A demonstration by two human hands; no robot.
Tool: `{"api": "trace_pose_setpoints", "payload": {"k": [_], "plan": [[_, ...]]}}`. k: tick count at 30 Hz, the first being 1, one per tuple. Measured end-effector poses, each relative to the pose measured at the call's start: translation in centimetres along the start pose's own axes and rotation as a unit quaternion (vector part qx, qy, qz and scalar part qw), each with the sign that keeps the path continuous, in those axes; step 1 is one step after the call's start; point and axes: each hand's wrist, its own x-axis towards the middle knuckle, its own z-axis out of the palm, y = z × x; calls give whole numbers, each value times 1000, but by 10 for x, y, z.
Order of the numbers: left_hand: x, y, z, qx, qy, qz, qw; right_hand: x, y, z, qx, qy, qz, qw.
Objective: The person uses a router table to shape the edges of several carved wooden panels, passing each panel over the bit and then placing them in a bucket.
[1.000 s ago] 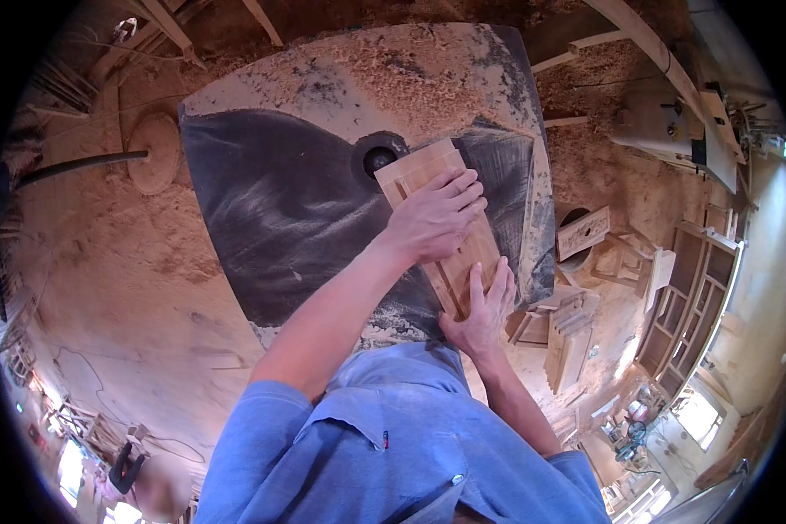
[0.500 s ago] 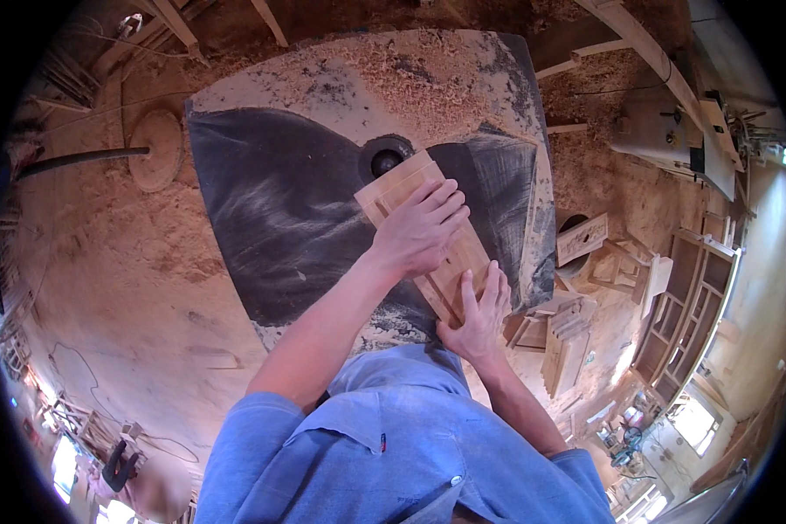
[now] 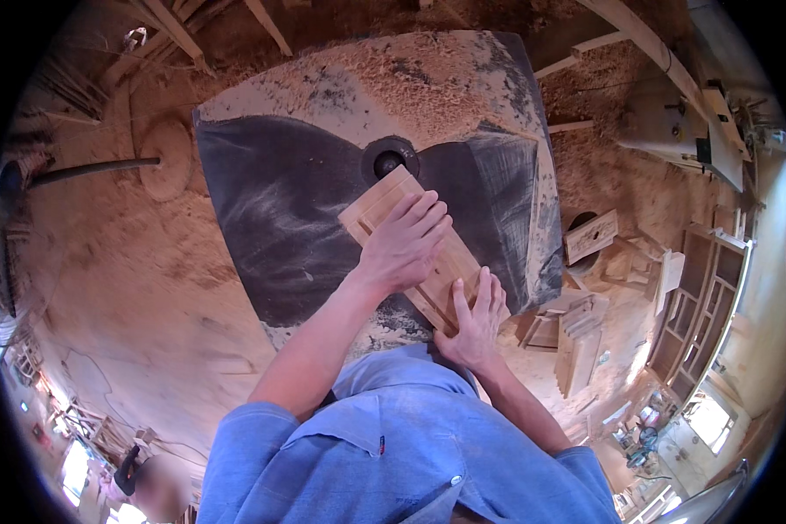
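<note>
While the wooden board (image 3: 415, 249) lies slantwise at the centre of the frame on the dark desk (image 3: 279, 210), its upper end now sits right at the round cutter hole (image 3: 390, 160), closer than half a second ago. The left hand (image 3: 406, 244) presses flat on the board's middle, fingers spread, gripping nothing. The right hand (image 3: 473, 319), lower and just right of centre, lies open with its fingers against the board's near end. Both hands have crept upward with the board. Sawdust (image 3: 410, 79) heaps along the desk's upper edge, and wooden frames (image 3: 576, 327) stand at lower right.
</note>
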Motion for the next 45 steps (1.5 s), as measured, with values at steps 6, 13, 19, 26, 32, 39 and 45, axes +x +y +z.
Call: {"api": "trace_pose_setpoints", "payload": {"k": [6, 13, 19, 26, 32, 39, 45], "plan": [[-5, 2, -4, 13, -10, -2, 1000, -3, -3, 0, 7, 4, -7, 1000], [-10, 6, -7, 54, -26, -7, 998, -7, 3, 3, 41, 16, -23, 999], [-12, 7, -8, 51, -49, -25, 997, -26, 15, 8, 54, 26, -29, 998], [-13, 4, -5, 35, -25, -29, 999, -27, 17, 20, 69, 79, -38, 994], [-16, -1, -2, 9, 67, -19, 998, -14, 19, 17, 79, 99, -42, 991], [-11, -14, -7, 8, 121, -21, 992, 7, 18, 15, 69, 103, -52, 991], [-9, -31, -14, 24, 135, -37, 990, 32, 14, 12, 90, 105, -65, 988]]}}
